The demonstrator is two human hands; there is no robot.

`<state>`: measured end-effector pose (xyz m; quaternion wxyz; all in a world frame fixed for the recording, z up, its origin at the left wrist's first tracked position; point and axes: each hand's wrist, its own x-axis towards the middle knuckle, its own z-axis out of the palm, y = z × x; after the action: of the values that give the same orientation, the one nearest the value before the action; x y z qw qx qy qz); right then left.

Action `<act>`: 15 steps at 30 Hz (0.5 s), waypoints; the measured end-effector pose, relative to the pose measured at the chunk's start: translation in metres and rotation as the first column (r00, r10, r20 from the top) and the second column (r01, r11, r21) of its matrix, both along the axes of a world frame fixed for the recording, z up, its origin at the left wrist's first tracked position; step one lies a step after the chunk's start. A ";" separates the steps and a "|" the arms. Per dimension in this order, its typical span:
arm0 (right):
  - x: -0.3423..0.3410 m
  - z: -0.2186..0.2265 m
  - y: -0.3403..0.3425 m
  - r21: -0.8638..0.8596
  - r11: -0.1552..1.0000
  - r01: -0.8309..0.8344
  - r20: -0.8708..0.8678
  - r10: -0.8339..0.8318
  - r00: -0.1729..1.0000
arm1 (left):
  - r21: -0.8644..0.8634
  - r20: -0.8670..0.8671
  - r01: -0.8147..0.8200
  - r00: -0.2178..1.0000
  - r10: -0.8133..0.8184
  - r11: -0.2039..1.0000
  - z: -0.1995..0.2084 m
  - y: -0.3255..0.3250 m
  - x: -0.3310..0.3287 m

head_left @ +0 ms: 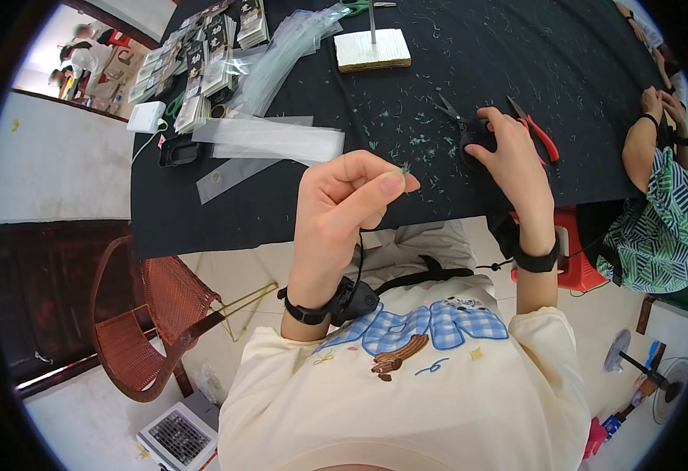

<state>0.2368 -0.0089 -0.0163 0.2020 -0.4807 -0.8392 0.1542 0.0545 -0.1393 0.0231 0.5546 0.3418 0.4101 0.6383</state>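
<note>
My left hand (348, 200) is raised over the table's near edge, its thumb and forefinger pinched on a small tuft of green thread (406, 169). To its right, my right hand (514, 153) has thumb and fingers curved about the black handles of a pair of scissors (461, 124). Those scissors are low over the black tablecloth, blades apart and pointing away to the left. Beside that hand lie red-handled pliers (544, 140). Green clippings (414, 145) are scattered on the cloth between the hands and beyond.
Clear plastic sleeves (273, 140) lie left of my hands, with stacked printed cards (202, 74) behind. A white block with an upright rod (372, 51) stands at the back. Another person's hands (658, 106) rest at the right edge. A wicker chair (155, 306) stands left.
</note>
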 end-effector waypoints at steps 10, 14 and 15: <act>-0.024 0.044 -0.034 -0.092 0.875 -0.476 -0.705 0.280 0.651 | -0.011 -0.068 0.007 0.998 -0.007 1.000 0.006 -0.002 -0.001; -0.026 0.052 -0.034 -0.077 0.808 -0.584 -0.742 0.344 0.575 | -0.017 -0.117 0.008 0.993 -0.010 1.000 0.007 -0.003 0.000; -0.028 0.053 -0.035 -0.076 0.808 -0.585 -0.743 0.345 0.573 | -0.015 -0.138 0.013 0.990 -0.015 1.000 0.007 -0.003 0.000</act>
<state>0.2093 -0.0435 0.0362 0.3756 -0.1699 -0.7597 0.5030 0.0547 -0.1426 0.0304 0.5318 0.3840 0.4495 0.6063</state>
